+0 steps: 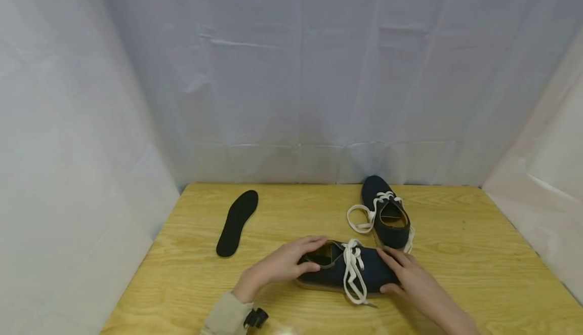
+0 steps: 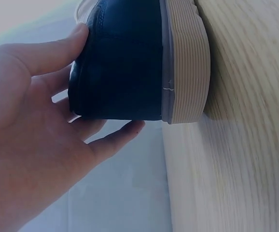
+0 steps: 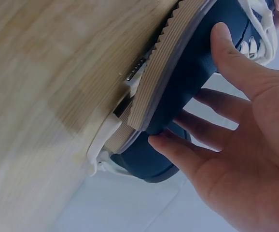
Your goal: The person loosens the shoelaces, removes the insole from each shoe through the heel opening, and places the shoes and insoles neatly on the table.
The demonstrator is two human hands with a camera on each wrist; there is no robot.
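Observation:
A navy lace-up shoe (image 1: 371,264) lies sideways near the front of the table, its toe to the right and its loosened white laces (image 1: 352,279) trailing over the near side. My left hand (image 1: 289,261) holds the heel end, thumb on the near side and fingers across the far side of the opening. Around the toe end, my right hand (image 1: 414,277) grips with its thumb in front and fingers behind. The ribbed tan sole (image 2: 190,67) faces the tabletop in the left wrist view. In the right wrist view, thumb and fingers touch opposite sides of the toe (image 3: 188,72).
Just behind the held shoe stands a second navy shoe (image 1: 393,236), toe pointing away, with a loop of white lace (image 1: 360,228) to its left. A black insole (image 1: 237,223) lies at the left on the wooden table (image 1: 182,274). Pale sheets (image 1: 291,97) hang around the table.

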